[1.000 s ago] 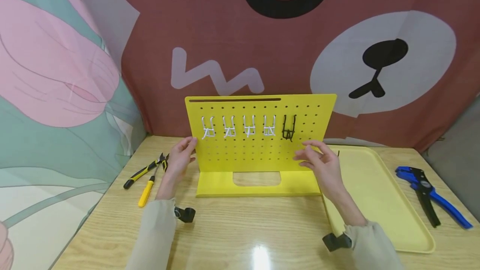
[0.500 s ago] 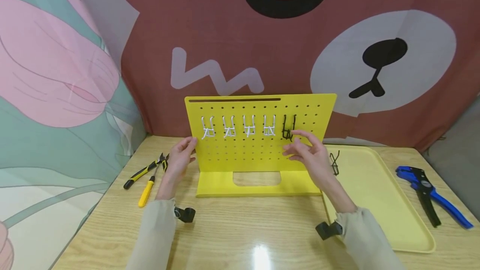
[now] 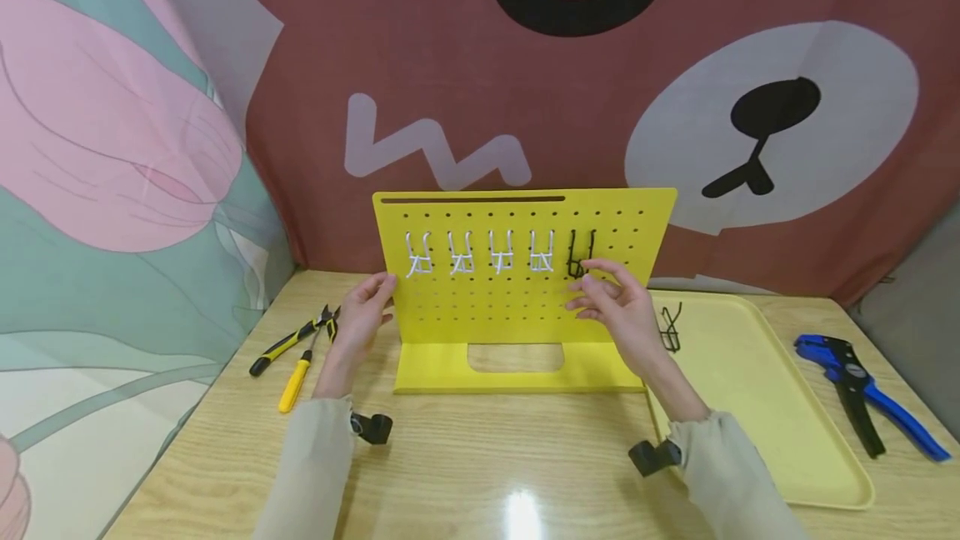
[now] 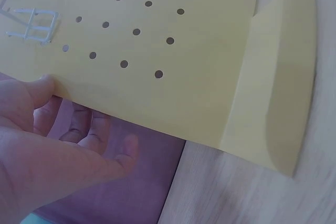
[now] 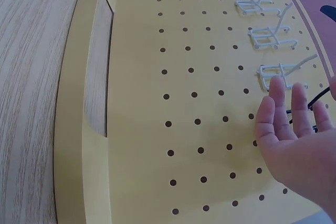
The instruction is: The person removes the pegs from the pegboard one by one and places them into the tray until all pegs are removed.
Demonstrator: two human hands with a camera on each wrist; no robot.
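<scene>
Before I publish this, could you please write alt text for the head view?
The left hand holds the left edge of an upright yellow pegboard while the right hand is at a black wire hook beside four white hooks. To the right lie a blue tool and a yellow tray with another black hook; to the left, pliers and a screwdriver.

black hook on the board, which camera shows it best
The head view: most of the black hook shows, though the right hand covers part. The right wrist view shows only bits of it around the fingers; the left wrist view, none.
</scene>
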